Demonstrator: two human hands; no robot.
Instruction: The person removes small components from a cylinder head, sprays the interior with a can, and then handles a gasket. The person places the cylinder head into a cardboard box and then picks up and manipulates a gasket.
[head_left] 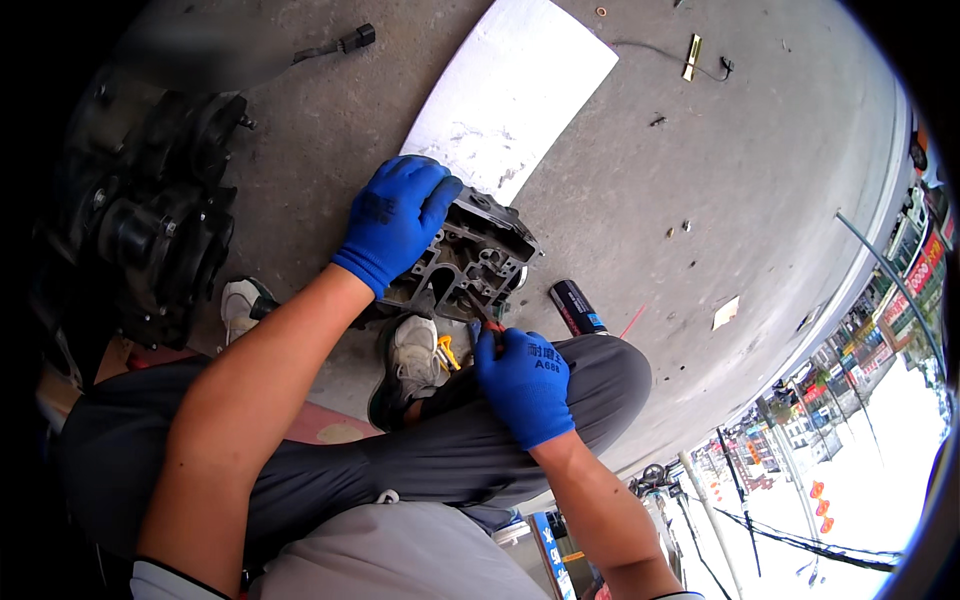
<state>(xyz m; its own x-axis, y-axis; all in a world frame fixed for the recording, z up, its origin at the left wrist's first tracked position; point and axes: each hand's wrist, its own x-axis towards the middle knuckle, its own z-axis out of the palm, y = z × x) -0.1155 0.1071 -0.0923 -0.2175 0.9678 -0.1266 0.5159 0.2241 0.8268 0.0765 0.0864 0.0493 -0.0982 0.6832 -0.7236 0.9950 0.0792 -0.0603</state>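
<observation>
You are crouching on the grey concrete floor (700, 180), and both your hands wear blue knitted gloves. Your left hand (395, 215) lies on the top corner of the dark grey cast metal engine part (470, 260), with the fingers curled over its edge, so it is grasping the part and steadying it. The part stands on the floor just in front of your grey and white sneaker (410, 365), and its far corner overlaps the near end of the white flat board (510, 90), which runs from there toward the far edge of the floor.

Your right hand (525, 385) is clenched around a thin tool with a red shaft (487, 322). The tip of this tool touches the near edge of the engine part, and most of its handle is hidden inside the glove. The hand rests above your right knee, which is covered by grey trousers (470, 450).

Just beside the engine part, on its right side, a black cylindrical spray can (576, 306) lies on the floor. A large black engine assembly (150, 220) stands at the left edge of the floor, well apart from your hands. A small black cable with a connector (340, 45) lies near the far left corner.
</observation>
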